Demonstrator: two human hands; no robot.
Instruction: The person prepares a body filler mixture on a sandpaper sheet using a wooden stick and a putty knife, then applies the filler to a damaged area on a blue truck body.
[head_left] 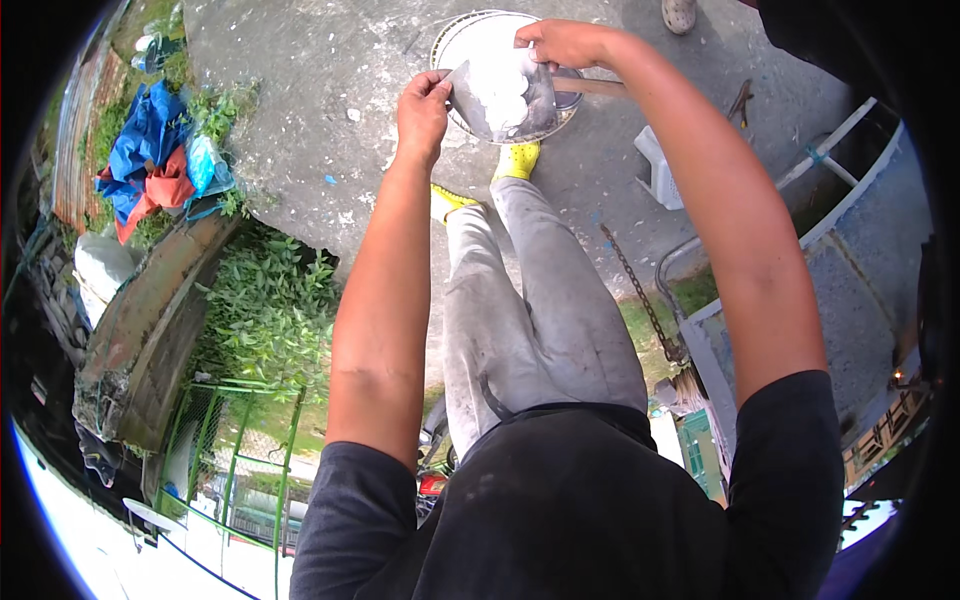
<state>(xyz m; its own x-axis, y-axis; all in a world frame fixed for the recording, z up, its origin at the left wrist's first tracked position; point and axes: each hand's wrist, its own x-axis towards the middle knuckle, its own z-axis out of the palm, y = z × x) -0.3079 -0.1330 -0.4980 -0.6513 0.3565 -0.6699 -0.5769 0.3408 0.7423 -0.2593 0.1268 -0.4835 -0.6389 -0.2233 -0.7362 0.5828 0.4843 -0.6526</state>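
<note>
A thin grey sheet [474, 116] with a heap of thick white paste [502, 85] on it is held out in front of me, over a round white bucket [440, 45]. My left hand [424, 108] pinches the sheet's left edge, thumb on top. At its far right edge my right hand [562, 43] is closed, fingers bent over the rim. White material shows inside the bucket, partly hidden by the sheet. A flat wooden stick [592, 87] juts from the bucket's right side, below my right wrist.
My yellow shoes [517, 160] stand just short of the bucket on rough concrete. To the right are a white plastic stool [660, 168], pliers-like tool [741, 102], rusty chain [640, 290] and metal-framed cart [830, 290]. Blue and red tarps [148, 150] lie left; another person's shoe [679, 14] is ahead.
</note>
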